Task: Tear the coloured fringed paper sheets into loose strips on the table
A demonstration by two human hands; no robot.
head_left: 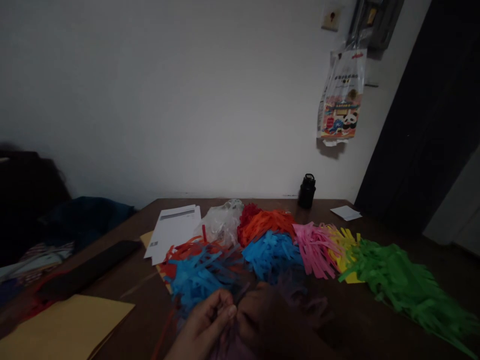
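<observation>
The fingers (pixel 222 298) of the left hand (pixel 204 325) are pinched together, thumb to forefinger, on what I make out as one purple fringe (pixel 231 346). The right hand (pixel 253 312) is curled just beside them; my view of it is too dim and blurred for me to tell what it grasps. The purple fringe hangs between the two hands, low at the near side of the one brown table (pixel 140 295).

Beyond the hands I count two blue bunches of strips, one on the left (pixel 195 275) and one on the right (pixel 273 252). Behind and beside them I have one red bunch (pixel 248 214), one large orange bunch (pixel 268 224), one pink bunch (pixel 315 249), one yellow bunch (pixel 344 252) and one green bunch (pixel 401 280). More orange-red strips (pixel 187 247) show behind the left blue bunch; I can't count those.

I also see one clear plastic bag (pixel 221 220), one black bottle (pixel 307 191) near the wall, at least two white sheets (pixel 174 230) at left, and one printed panda bag (pixel 343 100) hanging on the wall.
</observation>
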